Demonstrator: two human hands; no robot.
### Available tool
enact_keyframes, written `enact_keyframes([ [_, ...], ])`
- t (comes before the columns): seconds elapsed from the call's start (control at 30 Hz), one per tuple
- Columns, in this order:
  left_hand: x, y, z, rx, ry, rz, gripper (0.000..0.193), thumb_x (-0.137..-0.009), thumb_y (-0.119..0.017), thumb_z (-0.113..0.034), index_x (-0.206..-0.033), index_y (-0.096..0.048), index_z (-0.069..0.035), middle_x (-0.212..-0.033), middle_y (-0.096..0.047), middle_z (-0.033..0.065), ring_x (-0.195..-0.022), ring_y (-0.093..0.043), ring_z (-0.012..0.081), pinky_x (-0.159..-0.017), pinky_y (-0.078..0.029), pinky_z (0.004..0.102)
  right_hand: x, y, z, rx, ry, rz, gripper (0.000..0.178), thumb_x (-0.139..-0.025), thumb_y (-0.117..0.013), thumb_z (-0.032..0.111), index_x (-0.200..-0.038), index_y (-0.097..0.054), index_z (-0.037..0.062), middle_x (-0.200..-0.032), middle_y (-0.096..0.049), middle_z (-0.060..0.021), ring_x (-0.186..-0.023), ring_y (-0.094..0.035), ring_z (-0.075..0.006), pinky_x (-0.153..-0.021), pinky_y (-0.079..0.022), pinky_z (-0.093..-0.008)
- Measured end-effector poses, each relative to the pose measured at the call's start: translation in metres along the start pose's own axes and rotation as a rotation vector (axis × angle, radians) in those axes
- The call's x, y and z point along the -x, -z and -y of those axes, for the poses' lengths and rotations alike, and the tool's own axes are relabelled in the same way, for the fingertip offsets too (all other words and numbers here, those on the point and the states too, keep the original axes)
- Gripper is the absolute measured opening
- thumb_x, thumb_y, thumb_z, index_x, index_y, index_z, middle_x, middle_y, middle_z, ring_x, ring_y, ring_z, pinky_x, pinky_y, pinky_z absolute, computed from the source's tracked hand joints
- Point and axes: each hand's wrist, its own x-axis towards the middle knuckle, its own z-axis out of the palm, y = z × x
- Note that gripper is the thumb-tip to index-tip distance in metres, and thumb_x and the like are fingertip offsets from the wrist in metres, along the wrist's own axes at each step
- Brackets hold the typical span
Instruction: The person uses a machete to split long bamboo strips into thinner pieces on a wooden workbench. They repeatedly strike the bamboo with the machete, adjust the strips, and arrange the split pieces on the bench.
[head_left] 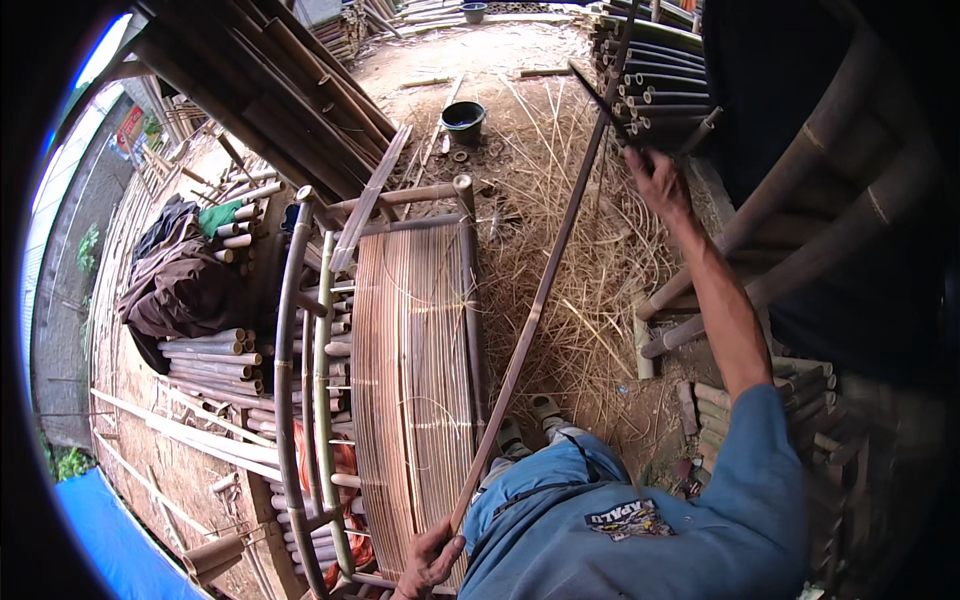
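Observation:
My left hand (pixel 432 560) is closed around the near end of a long, narrow bamboo strip (pixel 540 300). The strip slants up and away to the right, past the top edge of the view. Far out on the right, my right hand (pixel 660 185) is closed on a dark, long-bladed knife (pixel 598 95), whose blade points up and left across the strip. Its handle is mostly hidden in the fist. Beside my left hand lies a bench-like bamboo frame (pixel 284 400) with many thin slats (pixel 410 320) laid lengthwise on it.
Shavings (pixel 570 260) cover the ground ahead, with a black bucket (pixel 463 120) beyond. Thick bamboo poles (pixel 800 190) lean on the right. Cut poles (pixel 210 360) and dark cloth (pixel 185 270) lie left. More bamboo (pixel 665 70) is stacked at the back right.

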Motion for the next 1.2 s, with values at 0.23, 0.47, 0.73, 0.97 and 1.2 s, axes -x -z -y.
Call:
enact_keyframes([
  [0.23, 0.004, 0.009, 0.055, -0.115, 0.072, 0.093, 0.034, -0.092, -0.055, -0.03, -0.105, -0.063, 0.001, -0.074, -0.061, 0.0071, -0.066, -0.06, 0.0147, -0.062, -0.048, 0.0299, 0.022, -0.017, 0.054, -1.268, -0.378, 0.079, 0.045, -0.08, -0.072, 0.047, -0.087, -0.06, 0.0042, -0.061, -0.056, -0.0014, -0.044, -0.054, -0.0082, -0.039, -0.048, -0.0236],
  [0.47, -0.112, 0.028, -0.024, -0.01, -0.187, 0.189, 0.051, -0.096, -0.052, -0.035, -0.137, -0.046, -0.004, -0.131, -0.054, 0.017, -0.126, -0.048, 0.0266, -0.106, -0.036, 0.0386, 0.094, -0.053, 0.14, -1.141, -0.55, 0.16, 0.027, -0.082, -0.072, 0.033, -0.082, -0.064, 0.0069, -0.061, -0.057, 0.0009, -0.044, -0.052, -0.0078, -0.038, -0.042, -0.0244],
  [0.73, -0.227, -0.006, -0.116, 0.635, -0.235, -0.07, 0.034, -0.1, -0.051, -0.026, -0.121, -0.058, -0.001, -0.069, -0.056, -0.0015, -0.052, -0.047, 0.0048, -0.044, -0.035, 0.0191, 0.151, -0.078, 0.157, -0.565, 0.03, 0.21, 0.039, -0.091, -0.058, 0.047, -0.091, -0.058, 0.0075, -0.059, -0.057, -0.0046, -0.057, -0.063, -0.0183, -0.053, -0.05, -0.0333],
  [0.97, -0.203, -0.014, -0.095, 0.612, -0.172, -0.165, 0.035, -0.099, -0.052, -0.025, -0.122, -0.057, 0.001, -0.061, -0.044, -0.0046, -0.048, -0.038, 0.0026, -0.041, -0.027, 0.0184, 0.155, -0.084, 0.12, -0.101, 0.54, 0.236, 0.059, -0.091, -0.039, 0.065, -0.082, -0.053, 0.0087, -0.052, -0.051, -0.0027, -0.038, -0.053, -0.0167, -0.035, -0.048, -0.0345],
  [1.2, -0.191, -0.025, -0.068, 0.616, -0.108, -0.133, 0.039, -0.098, -0.055, -0.024, -0.126, -0.054, 0.003, -0.063, -0.046, -0.0041, -0.049, -0.039, 0.003, -0.042, -0.028, 0.0183, 0.161, -0.083, 0.116, -0.158, 0.649, 0.224, 0.057, -0.091, -0.044, 0.063, -0.08, -0.052, 0.008, -0.053, -0.053, -0.0067, -0.043, -0.056, -0.0221, -0.038, -0.045, -0.0368],
])
